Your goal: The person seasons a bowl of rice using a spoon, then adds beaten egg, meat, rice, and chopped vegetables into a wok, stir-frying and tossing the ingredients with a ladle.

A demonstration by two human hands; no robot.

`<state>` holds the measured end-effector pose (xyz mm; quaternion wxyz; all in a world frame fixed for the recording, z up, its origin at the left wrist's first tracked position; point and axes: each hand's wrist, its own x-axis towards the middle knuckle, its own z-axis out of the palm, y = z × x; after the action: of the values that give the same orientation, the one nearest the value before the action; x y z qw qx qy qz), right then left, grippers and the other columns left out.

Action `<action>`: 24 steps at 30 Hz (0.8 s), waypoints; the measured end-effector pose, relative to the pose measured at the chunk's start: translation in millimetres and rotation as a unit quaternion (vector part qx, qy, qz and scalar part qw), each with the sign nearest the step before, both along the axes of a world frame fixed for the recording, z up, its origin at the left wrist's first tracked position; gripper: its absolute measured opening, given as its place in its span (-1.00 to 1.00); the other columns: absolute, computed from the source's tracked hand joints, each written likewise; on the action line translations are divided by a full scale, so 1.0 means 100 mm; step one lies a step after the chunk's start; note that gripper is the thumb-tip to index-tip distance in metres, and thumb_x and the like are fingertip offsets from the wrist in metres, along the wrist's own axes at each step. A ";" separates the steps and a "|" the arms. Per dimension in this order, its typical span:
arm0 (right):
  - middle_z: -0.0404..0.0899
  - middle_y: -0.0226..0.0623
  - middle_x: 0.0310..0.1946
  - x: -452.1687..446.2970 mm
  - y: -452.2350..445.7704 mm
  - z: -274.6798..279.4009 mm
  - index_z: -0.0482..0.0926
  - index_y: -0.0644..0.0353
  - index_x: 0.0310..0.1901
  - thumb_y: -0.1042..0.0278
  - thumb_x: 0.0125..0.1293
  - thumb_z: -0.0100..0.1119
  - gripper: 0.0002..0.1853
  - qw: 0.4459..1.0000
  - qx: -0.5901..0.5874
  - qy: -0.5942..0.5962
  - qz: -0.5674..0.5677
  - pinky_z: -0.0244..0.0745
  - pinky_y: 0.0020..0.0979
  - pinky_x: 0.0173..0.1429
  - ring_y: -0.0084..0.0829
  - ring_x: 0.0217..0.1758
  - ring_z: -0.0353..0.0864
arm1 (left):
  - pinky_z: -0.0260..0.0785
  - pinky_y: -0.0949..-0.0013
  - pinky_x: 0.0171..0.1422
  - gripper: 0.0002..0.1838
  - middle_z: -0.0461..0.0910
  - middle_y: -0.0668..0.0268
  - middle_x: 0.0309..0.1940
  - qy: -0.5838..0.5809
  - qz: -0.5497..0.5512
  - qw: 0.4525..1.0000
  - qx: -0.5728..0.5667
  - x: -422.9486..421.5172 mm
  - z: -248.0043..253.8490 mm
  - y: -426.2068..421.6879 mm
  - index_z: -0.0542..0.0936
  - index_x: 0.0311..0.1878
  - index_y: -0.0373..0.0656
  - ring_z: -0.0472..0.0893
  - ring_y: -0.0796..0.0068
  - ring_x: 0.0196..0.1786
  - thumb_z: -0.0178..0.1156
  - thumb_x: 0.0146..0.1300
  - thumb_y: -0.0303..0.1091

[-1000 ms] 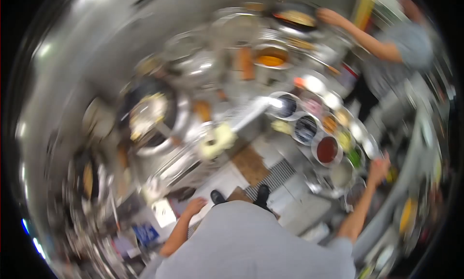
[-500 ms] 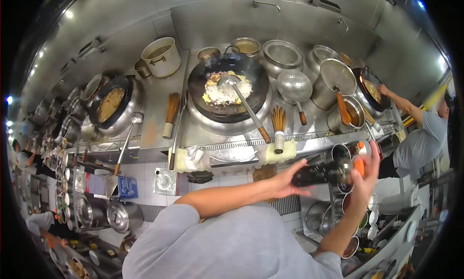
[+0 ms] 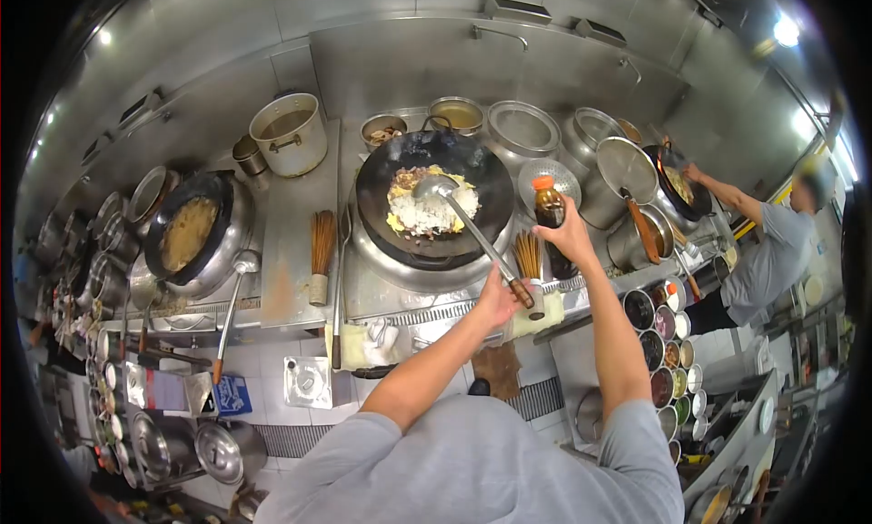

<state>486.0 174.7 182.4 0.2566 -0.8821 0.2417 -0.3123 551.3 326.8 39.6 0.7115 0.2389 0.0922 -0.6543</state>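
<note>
A black wok (image 3: pixel 372 192) on the middle burner holds white rice with yellow egg and brown bits (image 3: pixel 427 211). The bowl of a long-handled ladle (image 3: pixel 472 233) rests on the rice. My left hand (image 3: pixel 498 297) is at the lower end of the ladle's wooden handle, its fingers partly wrapped round it. Right of the wok, my right hand (image 3: pixel 570 233) holds a dark sauce bottle with an orange cap (image 3: pixel 548 206), upright. A bamboo brush (image 3: pixel 528 256) stands between my two hands, behind the ladle handle.
Another wok (image 3: pixel 189 233) and a tall pot (image 3: pixel 289 138) are on the left. Strainers (image 3: pixel 627 170) and pots lie at the right, with containers of ingredients (image 3: pixel 652 347) below them. A co-worker (image 3: pixel 772 252) stands at a far-right wok.
My left hand has moved from beside the bottle to the ladle handle. My right hand has carried the bottle up and left, nearer the wok. The view has shifted slightly.
</note>
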 end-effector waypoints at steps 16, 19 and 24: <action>0.65 -0.11 -0.26 1.15 -0.36 -0.65 0.40 0.09 0.00 0.22 -0.05 0.46 -0.43 0.867 -0.226 0.443 0.012 0.59 -0.17 -0.05 -0.10 -0.10 0.69 | 0.32 0.41 -0.61 -0.63 0.39 0.34 -0.54 -0.303 0.096 0.945 0.076 0.72 0.89 1.29 0.24 0.06 -0.09 0.42 0.53 -0.62 0.12 0.25 -0.49; 0.65 0.00 -0.15 0.57 -0.03 -0.59 0.37 0.08 0.06 0.01 -0.13 0.50 -0.28 0.962 0.003 0.267 -0.054 0.53 -0.12 0.05 0.00 -0.02 0.65 | 0.31 0.42 -0.59 -0.73 0.38 0.38 -0.57 -0.309 0.077 0.943 0.093 0.62 0.54 0.99 0.29 -0.04 -0.07 0.38 0.54 -0.64 0.12 0.26 -0.48; 0.51 -0.10 0.04 -0.47 0.07 -0.71 0.29 0.28 0.19 0.01 0.01 0.52 -0.18 0.952 0.253 -0.133 -0.112 0.43 -0.28 0.17 -0.27 0.06 0.53 | 0.42 0.35 -0.40 -0.82 0.45 0.38 -0.54 -0.293 0.007 0.951 0.101 0.23 -0.11 0.54 0.39 -0.20 -0.03 0.52 0.45 -0.49 0.16 0.37 -0.21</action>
<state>439.2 181.5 111.1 0.4644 -0.7061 0.3740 -0.3820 574.4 380.4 28.5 0.6839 0.4899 -0.0527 -0.5380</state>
